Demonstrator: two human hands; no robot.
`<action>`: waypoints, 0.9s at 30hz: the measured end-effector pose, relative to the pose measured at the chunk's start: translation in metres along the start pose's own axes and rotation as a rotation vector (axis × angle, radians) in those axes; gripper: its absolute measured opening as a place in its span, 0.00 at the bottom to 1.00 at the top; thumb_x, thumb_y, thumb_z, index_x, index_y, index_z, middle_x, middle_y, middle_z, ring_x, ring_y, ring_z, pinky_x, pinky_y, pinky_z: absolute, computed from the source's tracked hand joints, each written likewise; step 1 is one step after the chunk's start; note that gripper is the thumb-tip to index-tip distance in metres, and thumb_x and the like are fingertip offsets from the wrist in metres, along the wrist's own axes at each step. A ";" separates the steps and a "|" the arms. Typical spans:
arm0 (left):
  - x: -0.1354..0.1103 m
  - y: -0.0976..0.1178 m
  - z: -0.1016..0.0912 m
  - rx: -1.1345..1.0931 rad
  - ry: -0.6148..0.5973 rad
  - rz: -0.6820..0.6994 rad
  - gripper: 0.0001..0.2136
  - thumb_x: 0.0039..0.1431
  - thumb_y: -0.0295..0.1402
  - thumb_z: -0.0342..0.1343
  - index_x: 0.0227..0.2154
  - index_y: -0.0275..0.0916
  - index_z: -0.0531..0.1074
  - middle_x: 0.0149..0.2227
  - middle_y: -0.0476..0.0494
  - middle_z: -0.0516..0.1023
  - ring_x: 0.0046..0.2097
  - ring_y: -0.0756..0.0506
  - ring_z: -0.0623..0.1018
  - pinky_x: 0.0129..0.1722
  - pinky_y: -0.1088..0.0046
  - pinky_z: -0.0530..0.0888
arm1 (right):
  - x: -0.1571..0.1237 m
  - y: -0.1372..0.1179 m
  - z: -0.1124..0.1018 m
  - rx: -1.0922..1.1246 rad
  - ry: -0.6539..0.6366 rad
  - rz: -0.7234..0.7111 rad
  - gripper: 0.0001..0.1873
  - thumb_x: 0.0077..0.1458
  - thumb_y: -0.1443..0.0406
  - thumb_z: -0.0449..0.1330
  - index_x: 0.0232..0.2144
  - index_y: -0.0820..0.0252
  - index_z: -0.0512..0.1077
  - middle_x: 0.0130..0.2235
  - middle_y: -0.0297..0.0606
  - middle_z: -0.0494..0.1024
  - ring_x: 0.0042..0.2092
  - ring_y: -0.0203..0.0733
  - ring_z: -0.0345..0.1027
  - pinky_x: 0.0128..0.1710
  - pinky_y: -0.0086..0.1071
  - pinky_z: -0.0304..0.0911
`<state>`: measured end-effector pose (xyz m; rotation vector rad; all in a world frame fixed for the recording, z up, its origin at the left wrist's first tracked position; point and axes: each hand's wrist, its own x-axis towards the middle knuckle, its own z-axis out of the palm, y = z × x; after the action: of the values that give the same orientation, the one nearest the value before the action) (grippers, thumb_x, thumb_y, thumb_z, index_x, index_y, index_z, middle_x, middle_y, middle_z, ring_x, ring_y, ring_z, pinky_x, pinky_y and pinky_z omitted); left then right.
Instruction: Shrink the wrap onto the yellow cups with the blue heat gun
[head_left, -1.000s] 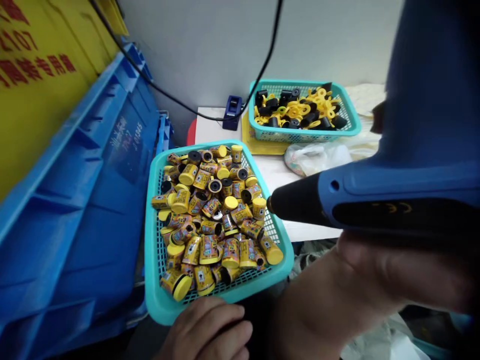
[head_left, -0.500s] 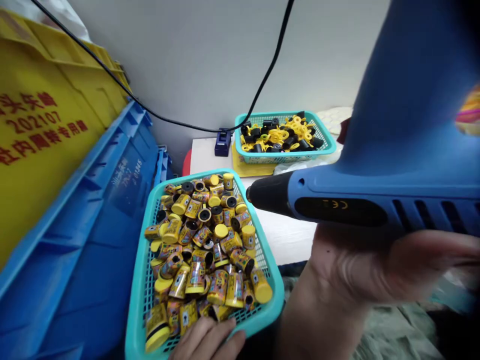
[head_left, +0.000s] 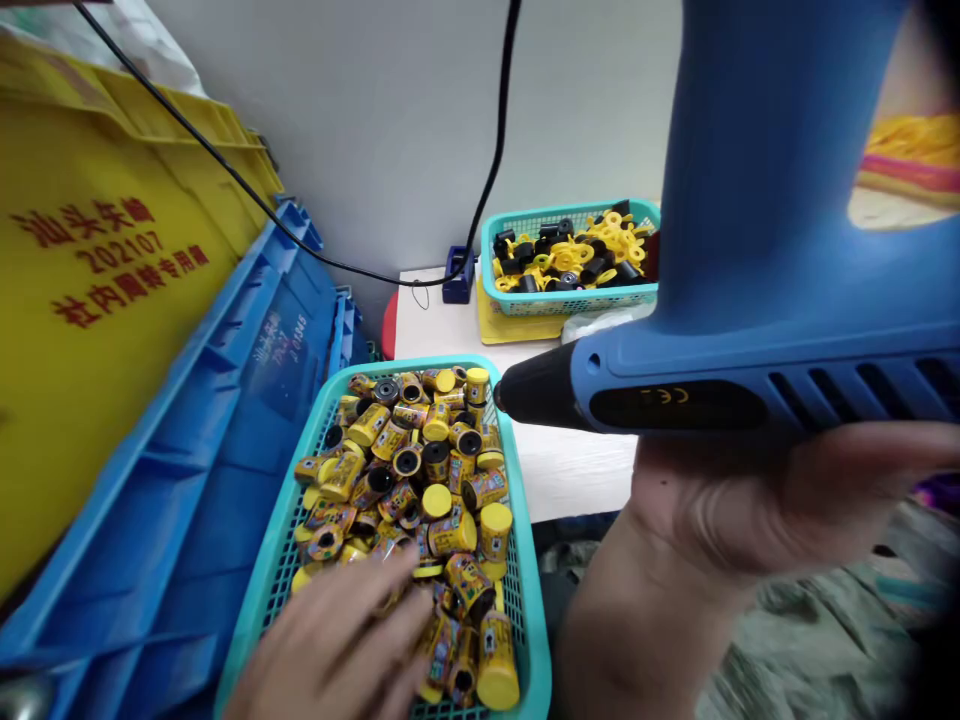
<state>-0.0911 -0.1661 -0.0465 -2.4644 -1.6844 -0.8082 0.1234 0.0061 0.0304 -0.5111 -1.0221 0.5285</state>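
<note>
My left hand (head_left: pixel 337 640), blurred, reaches over the near part of a turquoise basket (head_left: pixel 529 600), fingers stretched out and nothing visible in them. Heaped under it are small yellow printed cylinders (head_left: pixel 495 530) with yellow or black ends, some showing open black insides. At the right, close to the camera, my right hand (head_left: pixel 720 510) grips a blue glue gun (head_left: pixel 675 345) from below. Its handle points upward, and its black nozzle points left over the basket's right rim. The gun's body hides part of my right fingers.
Behind stands a second turquoise basket (head_left: pixel 501 300) of black and yellow plastic parts, beside a dark blue tape dispenser (head_left: pixel 457 275) on the white table (head_left: pixel 577 470). Blue crates (head_left: pixel 217 430) and a yellow crate (head_left: pixel 90 330) line the left. A black cord (head_left: pixel 491 165) hangs across the view.
My left hand has moved up and left from the basket's near edge to over the cylinders. My right hand still holds the glue gun; the view has shifted slightly.
</note>
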 end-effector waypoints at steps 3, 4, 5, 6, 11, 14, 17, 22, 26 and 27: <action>0.084 -0.027 0.013 0.177 -0.072 -0.284 0.21 0.65 0.44 0.47 0.57 0.41 0.69 0.64 0.36 0.66 0.63 0.33 0.66 0.61 0.48 0.66 | -0.001 0.005 -0.008 0.006 0.020 0.003 0.28 0.61 0.51 0.52 0.61 0.51 0.61 0.64 0.25 0.53 0.71 0.46 0.34 0.70 0.56 0.50; 0.109 -0.039 0.020 0.209 -0.114 -0.387 0.25 0.66 0.47 0.45 0.59 0.39 0.67 0.65 0.34 0.62 0.66 0.31 0.62 0.62 0.45 0.63 | -0.001 0.007 -0.011 0.012 0.035 0.004 0.27 0.62 0.51 0.51 0.61 0.50 0.62 0.64 0.24 0.53 0.71 0.45 0.35 0.70 0.56 0.50; 0.131 -0.051 0.028 0.206 -0.168 -0.449 0.28 0.65 0.49 0.44 0.62 0.38 0.64 0.67 0.33 0.59 0.67 0.30 0.59 0.63 0.45 0.62 | -0.001 0.009 -0.015 0.020 0.053 0.008 0.27 0.62 0.51 0.51 0.61 0.49 0.61 0.64 0.23 0.53 0.71 0.45 0.36 0.70 0.55 0.51; 0.147 -0.063 0.035 0.191 -0.230 -0.496 0.30 0.65 0.50 0.43 0.64 0.39 0.60 0.69 0.34 0.56 0.68 0.30 0.56 0.63 0.45 0.60 | -0.001 0.011 -0.017 0.030 0.069 0.020 0.26 0.62 0.51 0.51 0.61 0.48 0.61 0.64 0.22 0.53 0.71 0.44 0.36 0.70 0.55 0.52; 0.148 -0.084 0.039 0.104 -0.490 -0.442 0.28 0.63 0.51 0.47 0.62 0.46 0.64 0.65 0.38 0.65 0.64 0.33 0.65 0.62 0.50 0.64 | -0.002 0.012 -0.021 0.071 0.104 0.065 0.29 0.59 0.50 0.56 0.60 0.47 0.62 0.64 0.22 0.54 0.71 0.45 0.36 0.71 0.55 0.52; 0.103 -0.063 0.017 0.091 -0.483 -0.415 0.24 0.62 0.50 0.48 0.57 0.46 0.70 0.62 0.39 0.68 0.62 0.34 0.67 0.59 0.50 0.68 | -0.004 0.008 -0.016 0.037 0.095 0.052 0.29 0.59 0.51 0.55 0.61 0.48 0.61 0.63 0.23 0.54 0.71 0.45 0.35 0.71 0.55 0.51; 0.067 -0.034 -0.006 0.078 -0.482 -0.348 0.23 0.63 0.49 0.50 0.57 0.48 0.71 0.64 0.41 0.65 0.66 0.31 0.60 0.61 0.44 0.64 | -0.005 0.007 -0.012 0.008 0.091 0.046 0.26 0.64 0.54 0.49 0.62 0.49 0.60 0.64 0.24 0.54 0.71 0.44 0.35 0.70 0.54 0.51; 0.094 -0.015 -0.009 0.077 -0.371 -0.361 0.22 0.67 0.48 0.42 0.52 0.46 0.74 0.62 0.42 0.69 0.64 0.36 0.66 0.63 0.47 0.61 | -0.004 0.011 -0.016 0.014 0.075 0.048 0.26 0.67 0.59 0.37 0.64 0.47 0.56 0.64 0.23 0.54 0.71 0.40 0.35 0.70 0.51 0.53; 0.130 -0.034 0.023 0.244 -0.367 -0.641 0.24 0.66 0.46 0.44 0.57 0.40 0.70 0.64 0.33 0.65 0.66 0.30 0.62 0.62 0.44 0.61 | -0.003 0.015 -0.021 0.055 0.080 0.073 0.33 0.66 0.62 0.25 0.63 0.51 0.59 0.62 0.25 0.58 0.70 0.37 0.35 0.69 0.51 0.55; 0.130 -0.038 0.029 0.257 -0.430 -0.689 0.25 0.65 0.46 0.44 0.59 0.40 0.69 0.64 0.30 0.64 0.65 0.28 0.62 0.60 0.43 0.61 | -0.003 0.016 -0.021 0.073 0.098 0.100 0.35 0.66 0.63 0.23 0.62 0.50 0.61 0.61 0.24 0.59 0.70 0.37 0.36 0.68 0.50 0.56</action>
<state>-0.0779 -0.0303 -0.0235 -1.9691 -2.6476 -0.0402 0.1384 0.0129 0.0094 -0.5200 -0.8836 0.6219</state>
